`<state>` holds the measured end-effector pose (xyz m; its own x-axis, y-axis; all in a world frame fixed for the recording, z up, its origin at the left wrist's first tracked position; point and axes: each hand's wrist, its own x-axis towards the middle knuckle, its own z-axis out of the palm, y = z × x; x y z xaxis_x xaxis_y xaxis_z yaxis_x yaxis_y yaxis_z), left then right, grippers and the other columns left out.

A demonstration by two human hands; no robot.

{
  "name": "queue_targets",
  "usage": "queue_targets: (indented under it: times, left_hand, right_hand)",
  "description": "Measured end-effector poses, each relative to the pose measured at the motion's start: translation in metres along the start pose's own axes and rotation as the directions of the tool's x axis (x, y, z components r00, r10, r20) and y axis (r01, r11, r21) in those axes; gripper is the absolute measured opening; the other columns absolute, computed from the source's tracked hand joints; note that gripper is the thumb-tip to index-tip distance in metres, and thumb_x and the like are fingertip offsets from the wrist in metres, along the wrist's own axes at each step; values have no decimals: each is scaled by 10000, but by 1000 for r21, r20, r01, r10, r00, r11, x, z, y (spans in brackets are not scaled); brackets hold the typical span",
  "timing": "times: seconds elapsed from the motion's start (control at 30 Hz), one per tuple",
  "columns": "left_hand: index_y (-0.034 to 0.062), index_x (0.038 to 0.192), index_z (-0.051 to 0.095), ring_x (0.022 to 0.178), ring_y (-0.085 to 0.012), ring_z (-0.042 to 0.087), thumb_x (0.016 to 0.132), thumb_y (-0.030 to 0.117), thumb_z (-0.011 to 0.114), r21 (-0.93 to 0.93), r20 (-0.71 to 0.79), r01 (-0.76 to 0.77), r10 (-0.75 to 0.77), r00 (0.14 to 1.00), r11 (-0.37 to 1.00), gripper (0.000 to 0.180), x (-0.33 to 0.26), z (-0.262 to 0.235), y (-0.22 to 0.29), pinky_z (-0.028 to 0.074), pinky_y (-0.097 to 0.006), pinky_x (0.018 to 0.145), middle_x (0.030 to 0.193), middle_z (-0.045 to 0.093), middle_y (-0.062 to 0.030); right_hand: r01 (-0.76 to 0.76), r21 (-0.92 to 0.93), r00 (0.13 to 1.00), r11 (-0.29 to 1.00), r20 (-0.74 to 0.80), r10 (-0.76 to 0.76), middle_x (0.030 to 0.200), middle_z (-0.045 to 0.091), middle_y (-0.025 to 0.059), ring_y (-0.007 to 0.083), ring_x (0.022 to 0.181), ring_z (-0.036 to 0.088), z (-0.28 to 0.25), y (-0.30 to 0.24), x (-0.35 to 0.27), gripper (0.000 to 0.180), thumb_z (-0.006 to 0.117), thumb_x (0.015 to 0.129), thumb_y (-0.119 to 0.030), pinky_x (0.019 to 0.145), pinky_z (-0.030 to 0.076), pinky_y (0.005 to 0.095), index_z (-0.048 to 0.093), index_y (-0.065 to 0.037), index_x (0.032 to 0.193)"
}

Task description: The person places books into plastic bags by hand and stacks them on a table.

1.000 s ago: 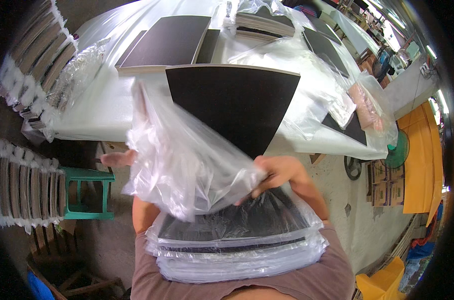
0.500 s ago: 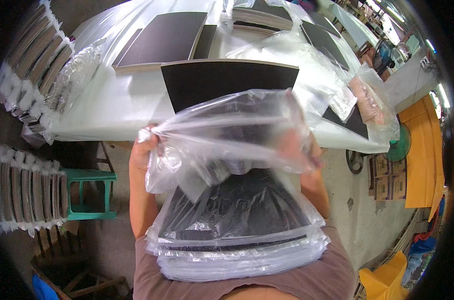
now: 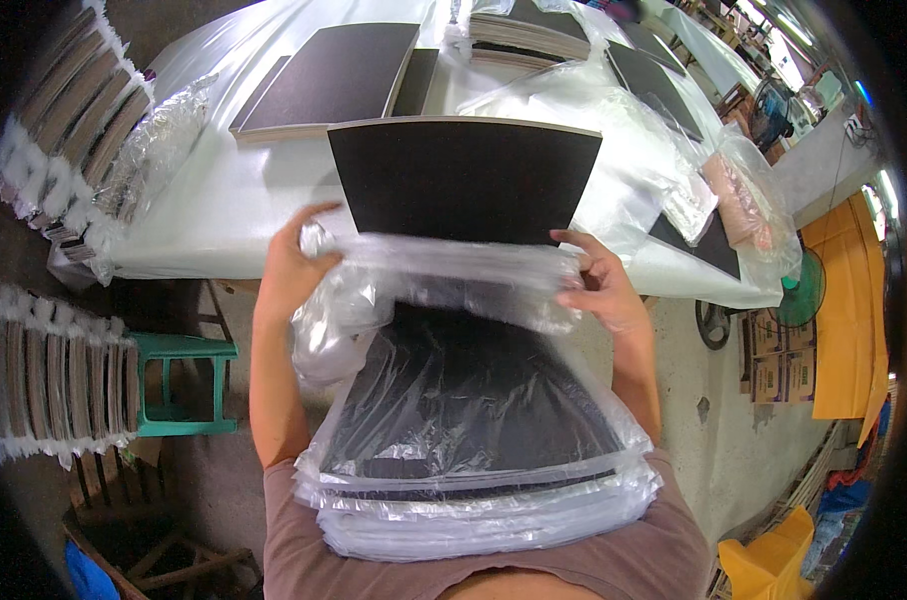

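Observation:
My left hand [image 3: 299,262] and my right hand [image 3: 602,280] grip the two sides of a clear plastic bag [image 3: 454,262], thumbs and forefingers spread around it. Its gathered band is blurred and stretches between them. Just behind stands a black panel with a pale top edge [image 3: 464,180], leaning at the table's front; the bag hides its lower edge. Loose plastic bunches beside my left hand. On my lap rests a stack of black panels in clear plastic [image 3: 474,420], under both forearms.
A white-covered table [image 3: 204,230] holds more black panels [image 3: 339,75], loose clear plastic [image 3: 594,110] and a bag with pinkish contents [image 3: 744,205]. Wrapped stacks [image 3: 59,385] stand at the left by a green stool [image 3: 184,385]. Yellow-orange sheets [image 3: 844,320] hang at the right.
The bag was raised and billowed in front of the panel; now it is lower, gathered into a narrower band. My hands have shifted, with fingers more spread.

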<state>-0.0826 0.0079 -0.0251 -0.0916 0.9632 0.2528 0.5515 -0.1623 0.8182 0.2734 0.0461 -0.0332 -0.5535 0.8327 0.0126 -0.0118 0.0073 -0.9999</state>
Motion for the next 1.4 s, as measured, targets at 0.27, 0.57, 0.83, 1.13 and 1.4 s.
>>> queue_targets:
  times: [0.27, 0.57, 0.83, 1.13, 1.4]
  left_hand:
    - [189, 1155, 488, 778, -243, 484, 513, -130, 480, 346, -476, -23, 196, 857, 938, 717, 36, 21, 37, 426, -295, 577, 1009, 387, -113]
    - [107, 1180, 484, 974, -227, 441, 434, -100, 530, 510, -443, -312, 556, 704, 801, 776, 17, 36, -10, 479, -292, 673, 1029, 403, -104]
    - [-17, 911, 605, 686, -202, 542, 565, 2, 580, 280, -388, -465, 542, 745, 840, 347, 7, 9, -2, 441, -261, 595, 943, 564, -144]
    - [15, 1104, 495, 674, -137, 512, 747, 131, 542, -545, 336, 491, -360, 870, 679, 379, 10, -11, -5, 419, -250, 591, 846, 569, -58]
    - [-4, 1079, 474, 764, -150, 535, 786, 147, 534, -463, 335, 359, -215, 917, 810, 336, -53, 67, -137, 434, -253, 628, 849, 561, -87]
  right_hand:
    - [-27, -835, 537, 549, -475, -697, 734, 374, 69, 173, 575, 391, 28, -33, 53, 540, 598, 685, 25, 536, 373, 265, 472, -158, 1178]
    - [-49, -902, 561, 429, -380, -735, 843, 356, 97, 198, 728, 399, 19, -21, 41, 762, 561, 567, 150, 503, 387, 259, 438, -210, 1228]
    - [35, -950, 361, 310, -277, -890, 870, 466, 68, 121, 636, 476, 27, -28, 16, 420, 590, 603, 122, 529, 427, 231, 627, -91, 962]
    - [178, 209, 976, 962, -165, -145, 903, 555, 34, 99, 812, 530, -9, -62, -2, 325, 636, 670, -61, 697, 402, 189, 523, 1, 969]
    - [-168, 517, 920, 839, -223, 321, 1007, 549, 85, 172, 927, 506, -18, 107, -33, 466, 619, 709, -208, 818, 373, 285, 478, 2, 1100]
